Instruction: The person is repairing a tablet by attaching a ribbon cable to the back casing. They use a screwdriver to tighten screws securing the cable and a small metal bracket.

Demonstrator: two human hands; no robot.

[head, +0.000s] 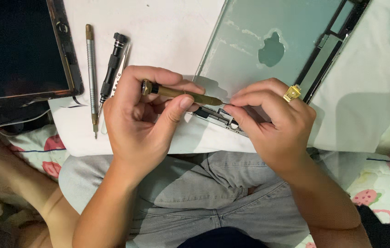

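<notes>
The left hand (142, 115) had the olive-coloured precision screwdriver (181, 93) pinched between thumb and fingers, lying almost level across the lap so the tip ran straight in toward the near edge of the opened tablet shell (268, 50). And the right hand (273, 121) came in from the other side, fingers curled tight at the driver's tip, seemingly pinching something very small there, though what exactly it gripped was hidden under the fingertips. A gold ring (292, 93) sat on that hand. The shell rested on a white cloth (158, 27) spread over the knees, its inner metal face up, edge pulled close to the body, probably so the working corner stayed right under both hands. Both wrists bent inward, forearms rising from the lap, knuckles toward the camera. Spare tools waited just left of the left hand: a slim silver driver (91, 69) and a black-handled driver (111, 69), side by side on the cloth, within easy reach. The detached dark screen panel (20, 46) lay off at the far left, apart from the work.
</notes>
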